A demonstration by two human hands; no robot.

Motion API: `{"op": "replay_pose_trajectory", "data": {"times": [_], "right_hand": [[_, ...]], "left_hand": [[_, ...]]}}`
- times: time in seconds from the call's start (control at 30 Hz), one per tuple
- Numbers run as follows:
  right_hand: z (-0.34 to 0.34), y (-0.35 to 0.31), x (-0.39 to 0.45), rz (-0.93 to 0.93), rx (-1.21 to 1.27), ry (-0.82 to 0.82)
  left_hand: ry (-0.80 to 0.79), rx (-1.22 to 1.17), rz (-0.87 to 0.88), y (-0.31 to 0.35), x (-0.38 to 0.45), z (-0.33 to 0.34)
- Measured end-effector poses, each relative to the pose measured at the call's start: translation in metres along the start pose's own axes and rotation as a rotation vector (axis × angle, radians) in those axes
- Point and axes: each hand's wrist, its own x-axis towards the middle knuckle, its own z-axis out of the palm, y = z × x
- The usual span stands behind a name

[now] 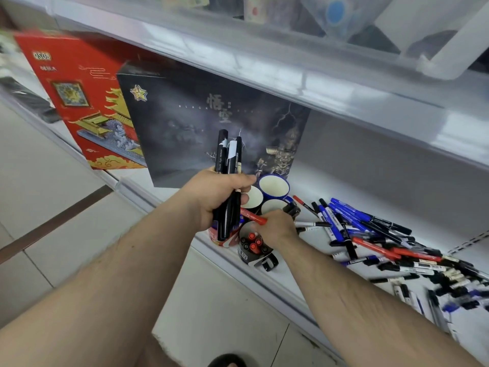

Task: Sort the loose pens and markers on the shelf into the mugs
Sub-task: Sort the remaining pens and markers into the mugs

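My left hand (219,197) grips a bundle of black markers (227,160) upright above the mugs. My right hand (275,229) pinches a red marker (252,216) just over a black mug (247,254) that holds several red-capped markers. A red mug (218,238) sits partly hidden under my left hand. Behind them stand blue mugs with white insides (274,185), and one of these holds a few black markers (292,209). A loose pile of blue, black and red pens and markers (383,234) lies on the white shelf to the right.
A dark box (198,123) and a red box (79,96) stand at the back left of the shelf. The upper shelf's edge (291,70) overhangs the work area. Tiled floor (66,207) lies below the shelf lip (264,282).
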Motion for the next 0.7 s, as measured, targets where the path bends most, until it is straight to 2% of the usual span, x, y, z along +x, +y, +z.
{"op": "replay_pose_trajectory", "data": {"times": [0.1, 0.2, 0.23, 0.37, 0.6, 0.7], "right_hand": [[-0.008, 0.002, -0.012, -0.007, 0.052, 0.049], [-0.041, 0.009, -0.047, -0.035, 0.07, 0.297], [-0.053, 0.01, -0.062, -0.039, 0.114, 0.334], [-0.084, 0.02, -0.105, 0.001, 0.362, 0.302], [-0.088, 0.012, -0.088, -0.098, 0.199, 0.338], [-0.07, 0.013, -0.065, -0.097, 0.107, 0.299]], "left_hand": [[-0.029, -0.012, -0.001, 0.001, -0.001, -0.001], [-0.053, 0.006, -0.018, -0.001, -0.003, -0.007], [-0.061, 0.016, -0.019, -0.002, -0.002, -0.009], [-0.075, 0.02, -0.012, -0.003, -0.002, -0.009], [-0.122, -0.002, 0.004, -0.003, -0.005, -0.002], [-0.148, -0.026, 0.002, -0.004, -0.005, -0.003]]}}
